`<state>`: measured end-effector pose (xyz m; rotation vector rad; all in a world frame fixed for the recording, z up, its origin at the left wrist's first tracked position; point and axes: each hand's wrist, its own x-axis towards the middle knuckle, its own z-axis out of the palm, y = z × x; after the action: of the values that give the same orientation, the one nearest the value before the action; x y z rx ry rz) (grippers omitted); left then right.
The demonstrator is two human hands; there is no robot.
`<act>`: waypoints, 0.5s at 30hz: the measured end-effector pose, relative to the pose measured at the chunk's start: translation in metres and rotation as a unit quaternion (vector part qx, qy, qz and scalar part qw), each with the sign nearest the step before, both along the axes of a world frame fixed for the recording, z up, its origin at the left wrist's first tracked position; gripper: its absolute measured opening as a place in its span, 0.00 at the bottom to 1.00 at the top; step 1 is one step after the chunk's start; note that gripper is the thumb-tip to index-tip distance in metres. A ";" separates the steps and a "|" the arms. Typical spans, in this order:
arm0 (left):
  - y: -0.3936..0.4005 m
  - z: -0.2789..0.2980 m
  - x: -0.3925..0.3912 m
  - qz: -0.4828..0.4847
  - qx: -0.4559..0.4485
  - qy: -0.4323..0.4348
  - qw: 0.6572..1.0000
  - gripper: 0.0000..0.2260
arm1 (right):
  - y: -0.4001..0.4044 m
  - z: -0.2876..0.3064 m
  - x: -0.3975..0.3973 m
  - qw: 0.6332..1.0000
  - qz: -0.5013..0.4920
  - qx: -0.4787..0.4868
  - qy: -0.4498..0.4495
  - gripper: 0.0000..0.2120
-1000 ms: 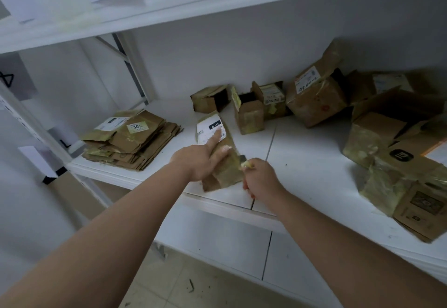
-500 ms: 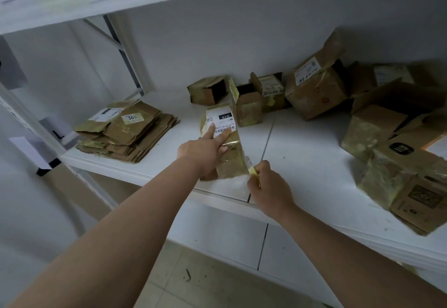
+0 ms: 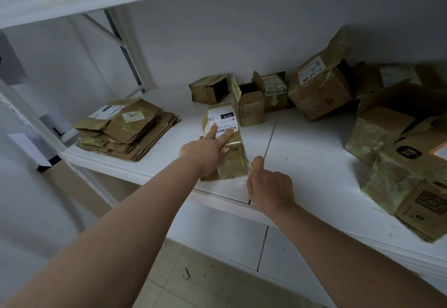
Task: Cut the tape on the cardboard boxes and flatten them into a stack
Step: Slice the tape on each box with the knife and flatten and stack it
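My left hand [image 3: 205,149] presses flat on a small brown cardboard box [image 3: 226,143] lying on the near edge of the white shelf [image 3: 302,162], two fingers spread over its white shipping label [image 3: 221,120], which reads "010" in a black bar with a barcode below; the finer print is too small to read. My right hand [image 3: 268,186] is clenched just beside the box's near right corner, pinching something thin and yellowish [image 3: 250,165] that is mostly hidden in my fist, so I cannot tell what it is. Glossy clear tape wraps the box's near half. To the far left sits a stack of flattened boxes [image 3: 125,128], its top piece carrying a pale sticker marked "301". At the far back stand three small opened boxes [image 3: 242,94], their dark insides showing nothing I can make out. To the right lies a heap of larger taped boxes [image 3: 391,133], one with handwriting on a white label, one with a black rounded-square logo [image 3: 408,154], some cut off by the right edge.
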<state>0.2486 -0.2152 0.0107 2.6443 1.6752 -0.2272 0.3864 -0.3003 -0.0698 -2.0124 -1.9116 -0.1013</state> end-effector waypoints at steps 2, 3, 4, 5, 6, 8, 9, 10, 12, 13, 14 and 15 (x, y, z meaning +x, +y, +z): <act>0.001 -0.001 -0.001 -0.003 0.001 -0.002 1.000 0.23 | 0.003 -0.004 -0.003 1.000 -0.001 0.006 -0.004 0.12; 0.002 -0.001 -0.001 -0.004 0.000 -0.003 1.000 0.23 | 0.003 -0.005 -0.004 1.000 0.002 -0.002 -0.002 0.13; 0.003 -0.002 -0.001 -0.005 0.000 -0.005 1.000 0.23 | 0.004 -0.005 -0.005 1.000 0.006 -0.009 -0.002 0.13; 0.002 -0.002 -0.001 -0.006 0.001 -0.007 1.000 0.23 | 0.004 -0.006 -0.005 1.000 0.006 -0.014 -0.006 0.14; 0.003 -0.003 -0.001 -0.006 0.000 -0.006 1.000 0.23 | 0.003 -0.006 -0.006 1.000 0.006 -0.021 -0.013 0.14; 0.003 -0.003 -0.002 -0.004 -0.001 -0.007 1.000 0.23 | 0.003 -0.005 -0.007 0.999 0.005 -0.038 -0.025 0.15; 0.003 -0.003 -0.002 -0.004 -0.002 -0.008 1.000 0.23 | 0.003 -0.004 -0.007 0.998 0.006 -0.050 -0.027 0.15; 0.004 -0.003 -0.002 -0.006 -0.003 -0.007 1.000 0.23 | 0.002 -0.004 -0.007 0.998 0.008 -0.060 -0.031 0.15; 0.005 -0.002 -0.003 -0.006 -0.009 -0.005 1.000 0.23 | 0.001 -0.005 -0.005 0.996 0.011 -0.079 -0.036 0.16; 0.006 -0.002 -0.003 -0.006 -0.015 -0.006 1.000 0.23 | -0.001 -0.005 -0.004 0.995 0.012 -0.089 -0.038 0.17; 0.007 -0.001 -0.003 -0.005 -0.019 -0.010 1.000 0.24 | -0.002 -0.005 -0.003 0.994 0.015 -0.097 -0.039 0.17; 0.007 0.000 -0.003 0.002 -0.023 -0.016 1.000 0.24 | -0.003 -0.005 -0.001 0.994 0.018 -0.106 -0.036 0.16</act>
<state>0.2452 -0.2085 0.0111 2.5973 1.6446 -0.2212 0.3849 -0.3034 -0.0751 -2.1336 -2.0804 0.0414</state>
